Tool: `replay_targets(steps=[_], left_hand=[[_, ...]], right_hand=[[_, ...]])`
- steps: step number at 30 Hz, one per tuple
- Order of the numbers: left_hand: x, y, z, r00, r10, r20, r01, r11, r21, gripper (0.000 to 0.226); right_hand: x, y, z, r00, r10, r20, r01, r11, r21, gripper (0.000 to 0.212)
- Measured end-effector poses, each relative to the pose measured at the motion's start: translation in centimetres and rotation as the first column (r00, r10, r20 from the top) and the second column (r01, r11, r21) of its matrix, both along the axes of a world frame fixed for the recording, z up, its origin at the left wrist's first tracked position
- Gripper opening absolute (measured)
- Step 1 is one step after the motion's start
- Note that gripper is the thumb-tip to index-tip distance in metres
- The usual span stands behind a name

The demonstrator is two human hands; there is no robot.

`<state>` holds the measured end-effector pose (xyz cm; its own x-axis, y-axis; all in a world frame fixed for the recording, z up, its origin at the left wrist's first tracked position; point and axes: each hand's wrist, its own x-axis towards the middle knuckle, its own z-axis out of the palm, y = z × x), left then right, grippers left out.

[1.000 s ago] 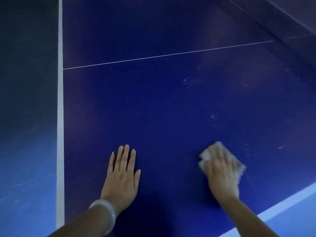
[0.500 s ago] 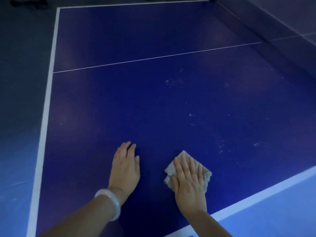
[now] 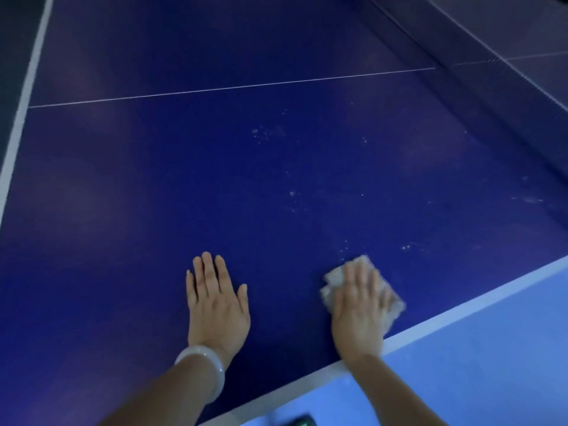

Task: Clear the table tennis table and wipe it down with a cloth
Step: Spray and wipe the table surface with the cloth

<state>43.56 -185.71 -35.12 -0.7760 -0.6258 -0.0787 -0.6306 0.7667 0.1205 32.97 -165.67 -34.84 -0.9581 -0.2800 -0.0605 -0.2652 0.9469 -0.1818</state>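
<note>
The blue tabletop (image 3: 215, 186) carries nothing but hands and cloth, so wiping is the step in hand. Left hand (image 3: 216, 305) rests flat at 6 o'clock, grip apart. Right hand (image 3: 359, 312), fingers straight, presses the cloth (image 3: 333, 279) at 5 o'clock; half a second ago it was beside the left hand. Specks (image 3: 264, 133) toward 12 o'clock likely need reaching next.

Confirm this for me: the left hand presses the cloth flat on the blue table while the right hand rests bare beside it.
Hands are swapped. In the head view the right hand presses the cloth flat on the blue table, while the left hand rests bare beside it.
</note>
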Motion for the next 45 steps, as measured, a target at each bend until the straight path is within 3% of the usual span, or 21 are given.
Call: replay_targets(steps=[2,4,6,9,11,13,15,18,21,23,25,27,28,31,33,35,38,41,42,43,45], left_hand=[[0.1,0.1,-0.1,1.0,0.005,-0.006,-0.005,1.0,-0.002,0.073],[0.1,0.1,-0.1,1.0,0.002,-0.007,-0.002,1.0,-0.016,0.073],[0.1,0.1,-0.2,1.0,0.002,-0.008,-0.002,1.0,-0.027,0.073],[0.0,0.0,-0.3,1.0,0.003,-0.002,-0.003,1.0,-0.031,0.074],[0.0,0.0,-0.4,1.0,0.0,-0.002,0.0,0.999,-0.033,0.073],[-0.1,0.0,-0.4,1.0,0.007,-0.007,-0.007,1.0,-0.025,0.07],[-0.1,0.0,-0.4,1.0,0.017,-0.012,-0.017,1.0,-0.02,0.068],[-0.2,0.1,-0.3,0.999,0.018,-0.031,-0.018,1.0,-0.014,0.069],[-0.1,0.1,-0.2,1.0,0.008,-0.027,-0.008,1.0,-0.023,0.071],[-0.1,0.1,-0.3,1.0,0.014,-0.025,-0.014,1.0,-0.021,0.068],[-0.1,0.0,-0.4,1.0,0.019,-0.015,-0.019,1.0,-0.021,0.067],[-0.1,0.0,-0.4,1.0,0.019,-0.011,-0.019,1.0,-0.025,0.07],[-0.1,0.0,-0.4,1.0,0.016,-0.01,-0.016,1.0,-0.024,0.072],[0.0,0.0,-0.2,1.0,0.016,-0.013,-0.016,1.0,-0.02,0.073],[0.0,0.0,-0.2,1.0,0.019,-0.017,-0.019,1.0,-0.015,0.073],[0.0,-0.1,-0.3,1.0,0.018,-0.025,-0.019,1.0,-0.017,0.072],[0.1,-0.1,-0.4,0.999,0.014,-0.038,-0.015,1.0,-0.011,0.071],[0.0,-0.1,-0.5,0.999,0.018,-0.05,-0.018,1.0,-0.004,0.071],[0.0,-0.1,-0.6,0.999,0.021,-0.05,-0.021,1.0,-0.006,0.071],[0.0,-0.1,-0.6,0.999,0.023,-0.046,-0.023,1.0,-0.009,0.072],[0.0,-0.1,-0.7,0.999,0.025,-0.032,-0.025,1.0,-0.015,0.072]], right_hand=[[3.0,-1.8,-0.2,0.95,0.31,-0.024,-0.31,0.95,-0.018,0.053],[5.2,-1.1,-0.7,0.758,0.652,-0.023,-0.652,0.758,0.0,0.054],[3.6,1.5,-0.7,0.63,0.776,-0.033,-0.774,0.63,0.063,0.058],[-2.1,5.5,-0.6,0.774,0.629,-0.066,-0.603,0.765,0.224,0.06],[-5.3,7.9,-0.1,0.967,0.243,-0.078,-0.226,0.957,0.181,0.049],[-6.2,8.2,0.0,0.993,-0.119,-0.025,0.121,0.991,0.062,0.05],[-4.7,5.8,0.0,0.971,-0.237,-0.009,0.237,0.971,0.022,0.053],[-0.4,0.7,-0.4,0.984,0.154,-0.091,-0.15,0.987,0.054,0.057],[2.6,-0.2,-1.4,0.751,0.658,-0.06,-0.655,0.753,0.056,0.054],[0.6,1.9,-1.6,0.625,0.778,-0.068,-0.766,0.628,0.138,0.058],[-3.1,4.3,-1.8,0.714,0.693,-0.101,-0.66,0.714,0.235,0.065],[-6.5,7.0,-1.3,0.94,0.326,-0.101,-0.307,0.938,0.163,0.063],[-7.5,8.2,-1.0,0.992,0.102,-0.079,-0.094,0.99,0.101,0.054],[-6.6,7.1,-0.5,0.964,-0.266,-0.014,0.266,0.964,0.001,0.056],[-4.1,3.9,-0.2,0.983,-0.173,-0.068,0.174,0.985,0.017,0.061],[-1.1,0.6,-0.3,0.988,0.142,-0.069,-0.139,0.99,0.035,0.063],[1.4,-1.9,-1.0,0.751,0.658,-0.044,-0.657,0.753,0.045,0.057],[-2.2,-1.3,-1.0,0.506,0.862,-0.036,-0.836,0.5,0.227,0.063],[-4.3,-0.8,-0.8,0.512,0.859,-0.025,-0.812,0.493,0.312,0.071],[-6.4,-0.1,-0.6,0.607,0.794,-0.026,-0.744,0.58,0.332,0.075],[-10.0,2.7,-0.3,0.867,0.487,-0.111,-0.467,0.869,0.163,0.059]])
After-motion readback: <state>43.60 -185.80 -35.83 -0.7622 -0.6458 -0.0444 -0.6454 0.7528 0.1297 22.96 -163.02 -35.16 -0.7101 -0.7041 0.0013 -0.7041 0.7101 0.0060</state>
